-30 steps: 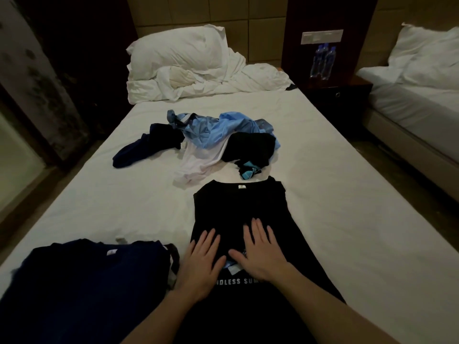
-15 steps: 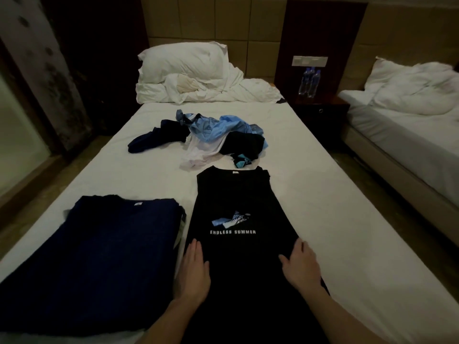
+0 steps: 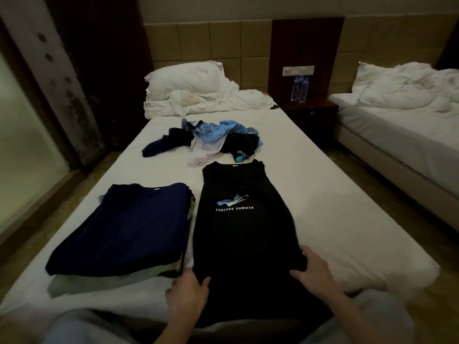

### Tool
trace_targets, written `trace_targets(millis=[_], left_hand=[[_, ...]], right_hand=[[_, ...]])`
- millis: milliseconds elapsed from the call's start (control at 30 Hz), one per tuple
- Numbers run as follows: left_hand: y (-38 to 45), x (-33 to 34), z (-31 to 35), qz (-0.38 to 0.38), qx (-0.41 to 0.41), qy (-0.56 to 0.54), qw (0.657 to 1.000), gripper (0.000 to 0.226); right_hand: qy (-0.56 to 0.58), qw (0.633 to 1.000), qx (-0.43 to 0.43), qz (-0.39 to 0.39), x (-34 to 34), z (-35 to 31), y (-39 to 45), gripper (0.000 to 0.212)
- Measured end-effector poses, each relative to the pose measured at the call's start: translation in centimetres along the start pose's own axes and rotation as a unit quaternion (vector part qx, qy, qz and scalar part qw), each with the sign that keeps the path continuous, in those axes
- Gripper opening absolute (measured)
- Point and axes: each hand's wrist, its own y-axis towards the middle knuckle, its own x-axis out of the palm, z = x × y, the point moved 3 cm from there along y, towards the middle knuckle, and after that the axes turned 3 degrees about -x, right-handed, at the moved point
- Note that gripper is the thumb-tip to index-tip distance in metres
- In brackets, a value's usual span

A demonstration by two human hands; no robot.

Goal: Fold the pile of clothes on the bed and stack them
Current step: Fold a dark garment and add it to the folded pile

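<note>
1. A black T-shirt (image 3: 242, 227) printed "ENDLESS SUMMER" is laid flat on the white bed (image 3: 335, 219), collar toward the pillow, sides folded in to a narrow long strip.
2. The shirt's lower left edge is gripped by the left hand (image 3: 187, 292), thumb on top of the fabric, fingers curled at the edge.
3. The lower right edge is gripped by the right hand (image 3: 314, 270), thumb lying on the cloth, fingers wrapped over the side.
4. Both hands are placed near the hem end, close to the foot of the bed.
5. A stack of folded clothes (image 3: 124, 234) is seen just left of the black shirt, a navy shirt on top, pale green and other layers underneath.
6. An unfolded pile of clothes (image 3: 208, 137) is left further up the bed: light blue, white, black and dark navy pieces, tangled together.
7. A white pillow (image 3: 183, 79) and crumpled duvet (image 3: 223, 101) are bunched at the head of the bed.
8. Two water bottles (image 3: 300, 89) are stood on the dark nightstand (image 3: 311, 112), between this bed and a second bed (image 3: 402, 125) on the right.
</note>
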Motion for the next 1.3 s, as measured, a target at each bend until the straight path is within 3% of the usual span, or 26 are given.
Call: trace_targets(millis=[100,233,300,367,433,567,633,700,833,933,1033,1100,1167,1300], left_hand=[[-0.8,-1.3,0.0,0.02,0.06,-0.042,0.997,0.04],[-2.5,-1.9,2.4,-0.029,0.165,-0.066,0.984,0.033],[-3.5,-1.8,3.2,-0.041,0.21,-0.02,0.977,0.033],[-3.7,-1.5,3.0,-0.024,0.267,0.029,0.963,0.033],[-3.2,-1.0,2.0,-0.027,0.33,0.09,0.939,0.044],[-2.2,0.0,-0.1,-0.153,0.409,0.223,0.872,0.091],[-1.7,0.2,-0.4,-0.133,0.422,0.255,0.86,0.097],[-1.2,0.6,-0.3,-0.102,0.423,0.247,0.866,0.092],[-1.3,1.7,0.2,-0.061,0.404,0.176,0.896,0.057],[-1.3,2.0,0.3,-0.052,0.381,0.142,0.912,0.053],[-0.6,1.5,0.3,-0.043,0.306,-0.002,0.951,0.041],[-0.1,0.9,1.0,-0.051,0.247,-0.124,0.96,0.033],[0.4,0.1,2.5,-0.042,0.186,-0.26,0.947,0.026],[2.0,-2.0,6.7,-0.069,0.075,-0.458,0.883,0.03]], right_hand=[[-0.062,0.996,-0.06,0.003,1.0,-0.7,-1.4,0.067],[-0.033,0.993,-0.116,0.0,3.1,-2.6,-2.2,0.059],[-0.052,0.985,-0.153,-0.066,4.5,-3.0,-2.4,0.056],[-0.139,0.962,-0.191,-0.137,5.3,-2.3,-2.9,0.056],[-0.238,0.927,-0.241,-0.161,5.3,-1.2,-3.4,0.067],[-0.376,0.853,-0.305,-0.193,5.0,0.7,-4.2,0.097],[-0.418,0.831,-0.332,-0.153,5.2,1.2,-3.8,0.111],[-0.419,0.84,-0.322,-0.118,5.6,1.2,-3.2,0.118],[-0.291,0.911,-0.278,-0.086,5.8,0.6,-3.1,0.078],[-0.152,0.959,-0.231,-0.07,5.2,0.0,-2.8,0.061],[0.011,0.982,-0.182,-0.042,4.4,-0.5,-2.4,0.055],[0.07,0.986,-0.151,-0.013,3.6,-1.5,-1.8,0.043],[0.129,0.983,-0.125,0.027,2.8,-2.5,-0.7,0.035],[0.21,0.968,-0.077,0.111,0.5,-5.8,3.0,0.016]])
